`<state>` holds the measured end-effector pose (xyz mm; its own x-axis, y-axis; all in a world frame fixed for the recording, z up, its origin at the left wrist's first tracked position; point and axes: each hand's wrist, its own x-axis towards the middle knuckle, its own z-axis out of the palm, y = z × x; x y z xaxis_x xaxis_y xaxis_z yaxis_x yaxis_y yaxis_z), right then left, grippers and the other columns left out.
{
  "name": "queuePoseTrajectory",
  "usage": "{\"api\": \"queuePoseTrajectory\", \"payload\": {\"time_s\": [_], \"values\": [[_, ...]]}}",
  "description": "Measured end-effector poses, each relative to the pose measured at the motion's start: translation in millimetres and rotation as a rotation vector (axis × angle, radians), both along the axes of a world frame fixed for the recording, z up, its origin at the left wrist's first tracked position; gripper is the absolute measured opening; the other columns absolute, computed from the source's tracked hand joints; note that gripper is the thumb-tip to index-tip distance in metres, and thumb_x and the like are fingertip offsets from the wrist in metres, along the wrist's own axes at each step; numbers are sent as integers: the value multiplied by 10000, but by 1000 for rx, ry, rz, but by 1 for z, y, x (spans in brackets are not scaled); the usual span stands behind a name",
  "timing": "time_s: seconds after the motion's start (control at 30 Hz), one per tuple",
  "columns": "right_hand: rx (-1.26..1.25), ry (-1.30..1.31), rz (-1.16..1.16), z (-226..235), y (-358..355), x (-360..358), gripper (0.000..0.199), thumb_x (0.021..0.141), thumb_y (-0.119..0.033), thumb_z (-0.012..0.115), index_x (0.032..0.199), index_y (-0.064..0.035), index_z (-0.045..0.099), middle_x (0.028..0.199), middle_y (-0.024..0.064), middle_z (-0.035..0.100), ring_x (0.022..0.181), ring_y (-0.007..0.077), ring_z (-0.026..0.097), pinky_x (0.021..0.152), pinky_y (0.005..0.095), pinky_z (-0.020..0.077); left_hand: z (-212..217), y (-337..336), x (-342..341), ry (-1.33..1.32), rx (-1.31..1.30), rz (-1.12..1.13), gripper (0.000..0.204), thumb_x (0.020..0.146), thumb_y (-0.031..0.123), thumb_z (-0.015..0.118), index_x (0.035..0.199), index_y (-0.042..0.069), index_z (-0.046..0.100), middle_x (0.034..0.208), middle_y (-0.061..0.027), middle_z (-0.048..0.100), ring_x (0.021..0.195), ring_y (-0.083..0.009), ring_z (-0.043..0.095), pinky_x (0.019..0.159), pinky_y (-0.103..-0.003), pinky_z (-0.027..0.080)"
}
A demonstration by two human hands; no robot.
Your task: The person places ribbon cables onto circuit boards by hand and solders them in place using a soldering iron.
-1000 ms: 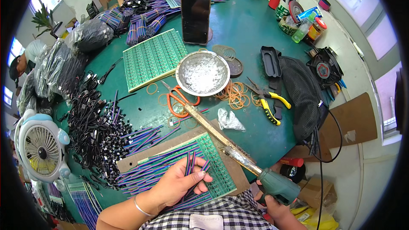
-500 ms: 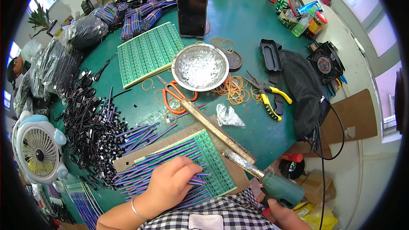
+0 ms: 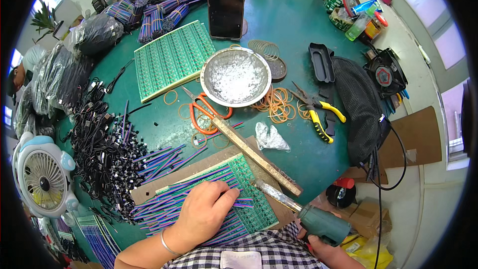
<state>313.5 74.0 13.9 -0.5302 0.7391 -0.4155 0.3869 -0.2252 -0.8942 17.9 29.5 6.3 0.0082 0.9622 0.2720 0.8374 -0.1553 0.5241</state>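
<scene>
My left hand is closed, fingertips pinched on a thin multicoloured wire at the edge of a green circuit board panel. Rows of blue, purple and pink ribbon wires lie across the panel's left part, partly under the hand. At the lower right my right hand grips the green handle of a soldering iron. Its metal barrel points up and left, with the tip just above the panel's right side. A wooden bar lies slantwise beyond the panel, over brown cardboard.
A metal bowl of whitish bits stands mid-table by orange scissors, rubber bands and yellow-handled pliers. A phone stands upright behind. Black cables and a fan fill the left; a black cord hangs right.
The soldering iron has shifted slightly left, its tip now nearer the panel's wire ends. My left hand has moved a little right, still pinching. The view has shifted slightly.
</scene>
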Motion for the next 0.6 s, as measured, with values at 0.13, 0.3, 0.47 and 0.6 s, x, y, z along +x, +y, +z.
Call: {"api": "queuePoseTrajectory", "payload": {"time_s": [0.13,0.3,0.47,0.6], "values": [[-81,110,-135,2,-2,-7,412,809,-267,616,1066,41,521,784,109,639,766,179,607,754,314,472,-4,0,1,-10,-33,-9,307,610,14,647,916,39,627,831,-91,563,724,-264,564,604,-368,471],[-9,92,-74,2,6,-8,268,774,-189,619,942,15,576,745,95,642,714,172,614,684,291,486,-5,-1,2,5,-34,5,334,604,11,653,937,31,628,823,-94,560,723,-264,568,612,-367,482],[211,-18,129,3,17,-17,111,766,-128,585,736,-28,623,672,50,638,593,153,604,622,278,490,-8,-2,1,15,-32,8,352,596,9,662,946,29,630,820,-93,558,717,-261,568,609,-359,483],[314,-15,174,0,16,-14,104,764,-117,585,773,-22,626,670,51,636,590,150,609,604,275,488,-7,-2,3,17,-24,14,340,603,8,663,940,29,631,818,-91,556,716,-258,567,606,-356,482]]}}
